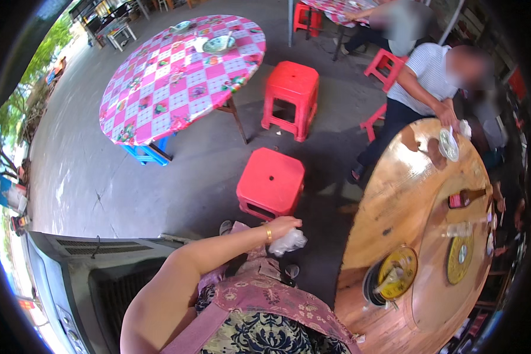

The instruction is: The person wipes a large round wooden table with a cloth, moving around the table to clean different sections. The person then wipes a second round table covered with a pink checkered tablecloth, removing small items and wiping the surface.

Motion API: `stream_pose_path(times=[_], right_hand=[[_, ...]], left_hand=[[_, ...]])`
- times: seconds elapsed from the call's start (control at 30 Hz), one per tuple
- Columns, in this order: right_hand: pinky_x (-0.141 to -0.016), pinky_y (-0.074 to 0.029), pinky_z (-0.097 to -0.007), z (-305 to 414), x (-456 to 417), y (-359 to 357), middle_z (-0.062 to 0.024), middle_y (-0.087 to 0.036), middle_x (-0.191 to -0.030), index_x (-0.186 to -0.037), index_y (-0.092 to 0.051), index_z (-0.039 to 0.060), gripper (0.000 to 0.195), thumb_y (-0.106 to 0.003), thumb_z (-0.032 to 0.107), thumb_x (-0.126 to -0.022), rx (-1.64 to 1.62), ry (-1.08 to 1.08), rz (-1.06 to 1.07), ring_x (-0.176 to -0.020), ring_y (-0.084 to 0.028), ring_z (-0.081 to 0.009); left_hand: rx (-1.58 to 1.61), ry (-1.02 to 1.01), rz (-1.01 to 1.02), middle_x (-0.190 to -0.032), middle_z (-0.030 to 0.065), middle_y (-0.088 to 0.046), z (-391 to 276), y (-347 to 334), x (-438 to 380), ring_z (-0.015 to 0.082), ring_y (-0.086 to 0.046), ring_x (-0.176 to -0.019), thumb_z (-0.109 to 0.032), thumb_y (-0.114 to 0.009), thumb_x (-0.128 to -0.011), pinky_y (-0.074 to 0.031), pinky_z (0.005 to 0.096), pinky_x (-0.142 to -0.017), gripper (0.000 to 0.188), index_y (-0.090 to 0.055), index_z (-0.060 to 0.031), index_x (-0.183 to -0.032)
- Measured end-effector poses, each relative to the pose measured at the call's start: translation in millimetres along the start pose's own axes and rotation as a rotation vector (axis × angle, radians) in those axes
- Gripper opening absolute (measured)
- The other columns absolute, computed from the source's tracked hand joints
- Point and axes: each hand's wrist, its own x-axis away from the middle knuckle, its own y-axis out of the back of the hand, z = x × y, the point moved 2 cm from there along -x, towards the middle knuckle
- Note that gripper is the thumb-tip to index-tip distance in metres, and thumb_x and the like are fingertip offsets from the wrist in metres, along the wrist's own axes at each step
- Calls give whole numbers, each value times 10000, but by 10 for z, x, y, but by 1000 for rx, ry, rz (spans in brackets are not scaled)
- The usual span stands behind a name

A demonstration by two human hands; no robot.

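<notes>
My left hand (284, 229), with a gold-coloured bracelet at the wrist, holds a crumpled clear plastic bag (288, 242) in front of my pink patterned apron (274, 292). Just beyond it is a red plastic stool (272, 181). My right hand is out of view. To the right is a round wooden table (380, 190). Near its edge sits a dark container (371, 287) with a round yellow tray (397, 272) and what looks like crumpled tissue on it. A brown glass bottle (464, 198) and a clear glass (458, 229) lie or stand farther in, blurred.
A table with a pink checked cloth (181, 84) bears bowls (219, 45). Another red stool (290, 97) stands right of it. A person (420, 84) leans over the wooden table's far side by a bowl (448, 145). A large grey appliance (84, 261) is at lower left.
</notes>
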Motion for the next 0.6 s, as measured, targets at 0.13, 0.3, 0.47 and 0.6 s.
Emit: stream_pose_path(times=[0.13, 0.3, 0.47, 0.6], right_hand=[[-783, -429, -358, 939, 251, -331, -162, -564, -1053, -1071, -562, 4, 341, -575, 202, -794, -286, -155, 132, -936, -530, -249], [-728, -456, -326, 2762, 476, -1189, -134, -609, -978, -996, -600, -21, 280, -591, 178, -799, -690, -279, 555, -865, -570, -206], [-782, -459, -291, 6111, 903, -1986, -108, -552, -1021, -1069, -582, 5, 336, -592, 79, -741, -895, 496, 822, -910, -558, -198], [-890, -440, -409, 8403, 1842, -2185, -116, -531, -1157, -1105, -602, 103, 498, -608, 7, -616, -871, 1553, 558, -1050, -521, -336]], left_hand=[[572, 253, -74, -917, 84, -631, 263, 1312, 496, 163, -610, -783, -381, -458, -917, -498, 305, -703, 408, -571, -16, -1061], [709, 167, -271, -887, 115, -635, 362, 2964, 949, 213, -623, -750, -453, -415, -916, -513, 352, -665, 481, -529, -32, -1121], [867, 2, -385, -931, 137, -624, 217, 4007, 1528, 253, -618, -778, -490, -410, -895, -509, 369, -678, 549, -511, -6, -1132], [1209, -107, -406, -946, 131, -623, 682, 4409, 2025, 264, -608, -780, -436, -376, -922, -503, 392, -671, 498, -516, -6, -1131]])
